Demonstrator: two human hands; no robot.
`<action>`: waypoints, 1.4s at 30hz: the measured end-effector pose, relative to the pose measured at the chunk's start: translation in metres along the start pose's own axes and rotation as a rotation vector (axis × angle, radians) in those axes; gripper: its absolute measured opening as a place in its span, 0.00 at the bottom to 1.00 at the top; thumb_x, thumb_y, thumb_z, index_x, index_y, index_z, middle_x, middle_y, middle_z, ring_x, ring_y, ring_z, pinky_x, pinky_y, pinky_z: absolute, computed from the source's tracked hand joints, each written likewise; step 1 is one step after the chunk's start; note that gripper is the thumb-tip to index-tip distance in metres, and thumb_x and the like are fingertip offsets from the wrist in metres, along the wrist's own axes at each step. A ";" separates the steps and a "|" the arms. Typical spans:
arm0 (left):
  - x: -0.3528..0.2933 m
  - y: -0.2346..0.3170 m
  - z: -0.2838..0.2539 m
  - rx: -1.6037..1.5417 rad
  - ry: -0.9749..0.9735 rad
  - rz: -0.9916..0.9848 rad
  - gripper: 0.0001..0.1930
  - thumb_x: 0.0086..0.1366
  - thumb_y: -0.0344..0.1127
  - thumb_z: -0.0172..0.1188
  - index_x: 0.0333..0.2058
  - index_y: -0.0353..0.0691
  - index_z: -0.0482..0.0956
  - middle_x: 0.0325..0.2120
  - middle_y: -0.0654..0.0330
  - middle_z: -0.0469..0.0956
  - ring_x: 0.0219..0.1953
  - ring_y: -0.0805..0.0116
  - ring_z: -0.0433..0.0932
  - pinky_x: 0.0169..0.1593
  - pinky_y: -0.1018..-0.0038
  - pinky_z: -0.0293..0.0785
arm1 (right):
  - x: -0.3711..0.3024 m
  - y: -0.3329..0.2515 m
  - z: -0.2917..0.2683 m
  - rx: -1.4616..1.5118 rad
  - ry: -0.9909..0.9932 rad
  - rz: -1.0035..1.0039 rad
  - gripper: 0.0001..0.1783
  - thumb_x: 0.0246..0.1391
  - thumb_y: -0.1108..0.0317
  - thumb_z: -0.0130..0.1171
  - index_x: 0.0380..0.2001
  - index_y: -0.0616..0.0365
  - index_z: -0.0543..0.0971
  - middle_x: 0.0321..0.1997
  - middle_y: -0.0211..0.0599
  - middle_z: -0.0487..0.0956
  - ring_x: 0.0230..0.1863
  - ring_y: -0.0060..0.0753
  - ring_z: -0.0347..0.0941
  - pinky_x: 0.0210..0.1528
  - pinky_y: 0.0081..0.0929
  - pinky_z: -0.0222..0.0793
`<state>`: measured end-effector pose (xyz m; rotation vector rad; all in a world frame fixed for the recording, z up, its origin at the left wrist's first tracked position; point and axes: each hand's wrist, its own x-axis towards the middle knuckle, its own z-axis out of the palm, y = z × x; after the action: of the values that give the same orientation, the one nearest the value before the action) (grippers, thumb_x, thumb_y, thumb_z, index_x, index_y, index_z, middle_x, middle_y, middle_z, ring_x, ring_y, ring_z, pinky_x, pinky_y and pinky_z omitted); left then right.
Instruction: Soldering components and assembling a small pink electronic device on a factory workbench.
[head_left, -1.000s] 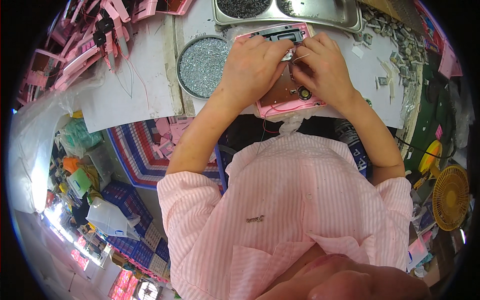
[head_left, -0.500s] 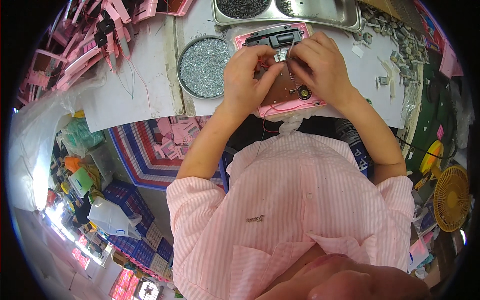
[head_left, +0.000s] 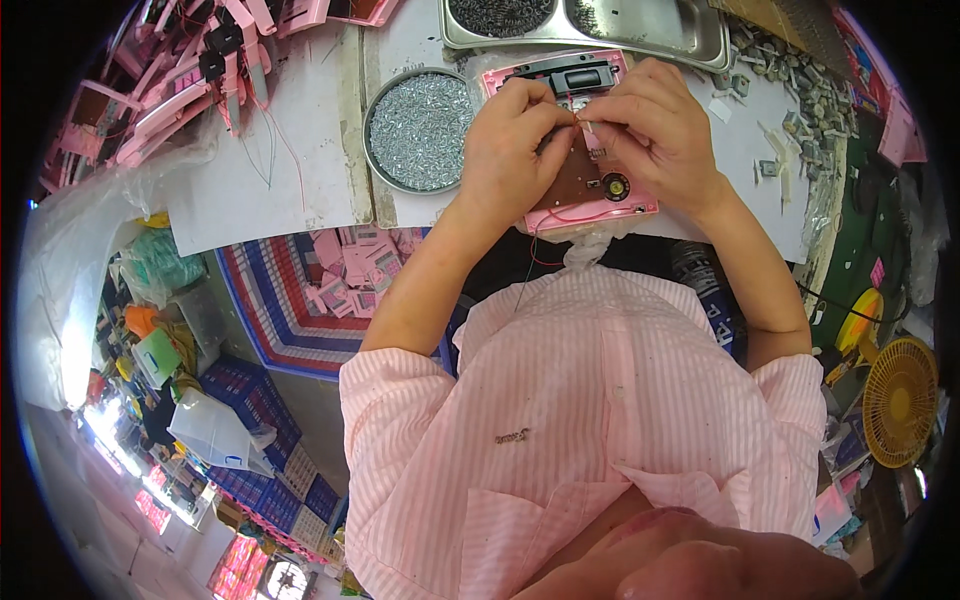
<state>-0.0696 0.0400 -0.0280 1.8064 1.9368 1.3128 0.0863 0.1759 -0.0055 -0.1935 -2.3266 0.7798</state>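
Over a pink plastic housing, both hands meet with their fingertips close together. The housing holds a brown board, a black part along its far edge and a round black part with a yellowish centre at the near right. My left hand is closed, thumb and forefinger pinched beside a small silvery part. Across from it, my right hand is closed in a pinch around a small, pale, thin piece. The fingers largely hide what each one grips. Red wire runs along the housing's near edge.
Left of the housing stands a round tray of small silvery pieces. A metal tray with dark small parts lies beyond. Pink housings with wires are piled far left; small metal parts lie right. A striped basket sits below the table.
My fingertips have come closer together, covering more of the silvery part that showed between them. The whole view has shifted slightly, with the table things now a little further right.
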 end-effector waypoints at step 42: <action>0.009 0.030 -0.020 -0.188 0.059 -0.403 0.07 0.67 0.26 0.62 0.42 0.36 0.85 0.28 0.60 0.84 0.30 0.73 0.83 0.36 0.79 0.79 | -0.036 -0.004 -0.022 0.001 -0.028 -0.019 0.15 0.35 0.75 0.72 0.31 0.53 0.81 0.34 0.25 0.82 0.42 0.36 0.76 0.54 0.40 0.68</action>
<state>-0.0638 0.0346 0.0090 1.2225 1.9928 1.3616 0.1283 0.1711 -0.0094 -0.1602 -2.3511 0.7794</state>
